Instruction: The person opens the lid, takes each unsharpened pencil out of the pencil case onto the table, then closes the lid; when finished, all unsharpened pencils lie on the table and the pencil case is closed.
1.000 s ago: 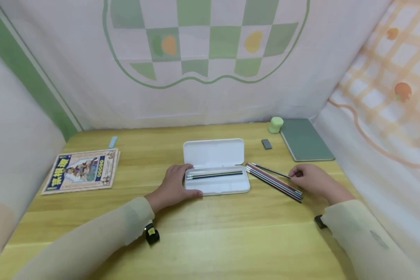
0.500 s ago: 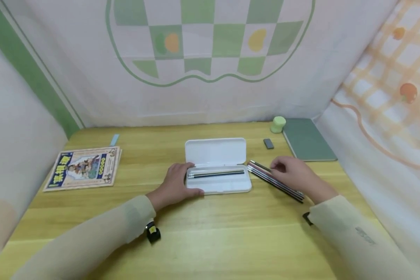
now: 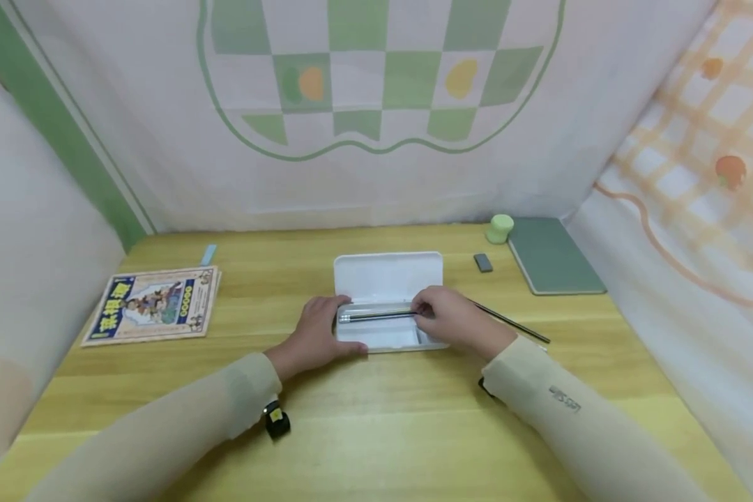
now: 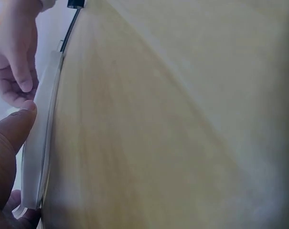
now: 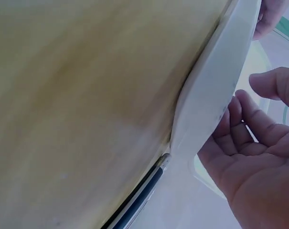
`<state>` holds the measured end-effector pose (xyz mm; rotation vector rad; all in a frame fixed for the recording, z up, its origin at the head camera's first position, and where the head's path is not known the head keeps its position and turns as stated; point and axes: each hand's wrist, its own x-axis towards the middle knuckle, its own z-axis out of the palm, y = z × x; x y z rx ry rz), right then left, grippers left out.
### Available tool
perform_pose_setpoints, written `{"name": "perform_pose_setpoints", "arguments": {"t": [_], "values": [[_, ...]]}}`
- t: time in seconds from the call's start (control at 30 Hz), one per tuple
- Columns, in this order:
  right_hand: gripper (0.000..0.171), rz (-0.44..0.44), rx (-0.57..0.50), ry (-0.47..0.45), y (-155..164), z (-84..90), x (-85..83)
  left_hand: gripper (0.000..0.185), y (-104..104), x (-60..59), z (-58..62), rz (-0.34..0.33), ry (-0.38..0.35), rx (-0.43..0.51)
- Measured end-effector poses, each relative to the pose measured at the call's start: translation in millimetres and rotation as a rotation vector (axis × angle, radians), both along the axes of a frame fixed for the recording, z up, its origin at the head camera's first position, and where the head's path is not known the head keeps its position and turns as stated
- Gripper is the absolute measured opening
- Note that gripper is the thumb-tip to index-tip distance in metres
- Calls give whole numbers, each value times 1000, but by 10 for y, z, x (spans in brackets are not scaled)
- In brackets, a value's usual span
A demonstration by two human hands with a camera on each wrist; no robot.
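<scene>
A white pencil case (image 3: 385, 307) lies open at the middle of the wooden table (image 3: 376, 432), its lid folded back on the far side. The left hand (image 3: 316, 335) grips the case's left end, thumb on the near edge and fingers curled over the rim. The right hand (image 3: 448, 317) hovers over the tray's right half, fingers curled at the end of the dark pencils (image 3: 376, 315) lying lengthwise in the tray; whether it actually pinches one cannot be told. More pencils (image 3: 514, 324) lie on the table just right of the case. Farther right sit a green notebook (image 3: 555, 256), a small grey eraser (image 3: 483, 263) and a green cylinder (image 3: 498, 228). A picture book (image 3: 153, 305) lies at the left.
</scene>
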<state>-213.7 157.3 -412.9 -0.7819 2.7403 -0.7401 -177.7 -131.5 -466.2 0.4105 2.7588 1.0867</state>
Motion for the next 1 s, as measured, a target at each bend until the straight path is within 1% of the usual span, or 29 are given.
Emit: {"name": "perform_pose_setpoints", "arguments": {"t": [0.2,0.37,0.53,0.67,0.87,1.0], "values": [[23,-6,27,-50,-40,-12,-16,107,3,2,19,2,19,-1],[24,4,47,-85,-56,-9,-31,107,2,-2,13,3,27,-1],[17,12,69,-113,-70,-21,-48,107,7,8,-3,0,17,17],[12,20,79,-115,-88,-27,-61,107,8,16,0,3,13,16],[8,11,87,-127,-113,-26,-84,107,11,13,17,3,30,18],[7,-4,81,-159,-107,-47,-104,106,13,17,27,3,21,15]]}}
